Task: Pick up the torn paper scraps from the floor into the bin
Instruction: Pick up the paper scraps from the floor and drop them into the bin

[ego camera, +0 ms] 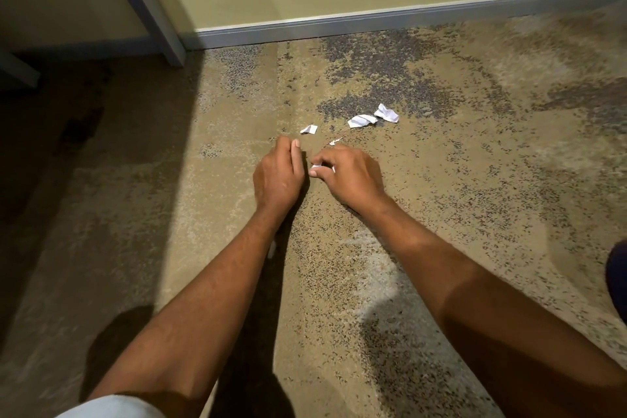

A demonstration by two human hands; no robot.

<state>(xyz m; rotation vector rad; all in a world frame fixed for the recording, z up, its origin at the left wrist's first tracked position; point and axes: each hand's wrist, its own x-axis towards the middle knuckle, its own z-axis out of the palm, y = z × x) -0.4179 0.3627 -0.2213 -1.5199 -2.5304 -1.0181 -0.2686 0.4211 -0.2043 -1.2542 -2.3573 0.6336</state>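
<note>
Both my hands are low over the speckled carpet, side by side. My right hand (pixel 349 176) curls its fingers around a small white paper scrap (pixel 317 167) that peeks out by the thumb. My left hand (pixel 279 175) has its fingers curled inward with the thumb up; what it holds, if anything, is hidden. Just beyond the hands lie more white scraps: a small one (pixel 309 129), a thin sliver (pixel 336 141), a crumpled piece (pixel 362 120) and another crumpled piece (pixel 386 113). No bin is in view.
A grey table leg (pixel 149 7) slants down to the carpet at the back left, with deep shadow under the table. A yellow wall with a grey skirting board (pixel 373 24) runs behind the scraps. A dark object (pixel 617 278) cuts in at the right edge.
</note>
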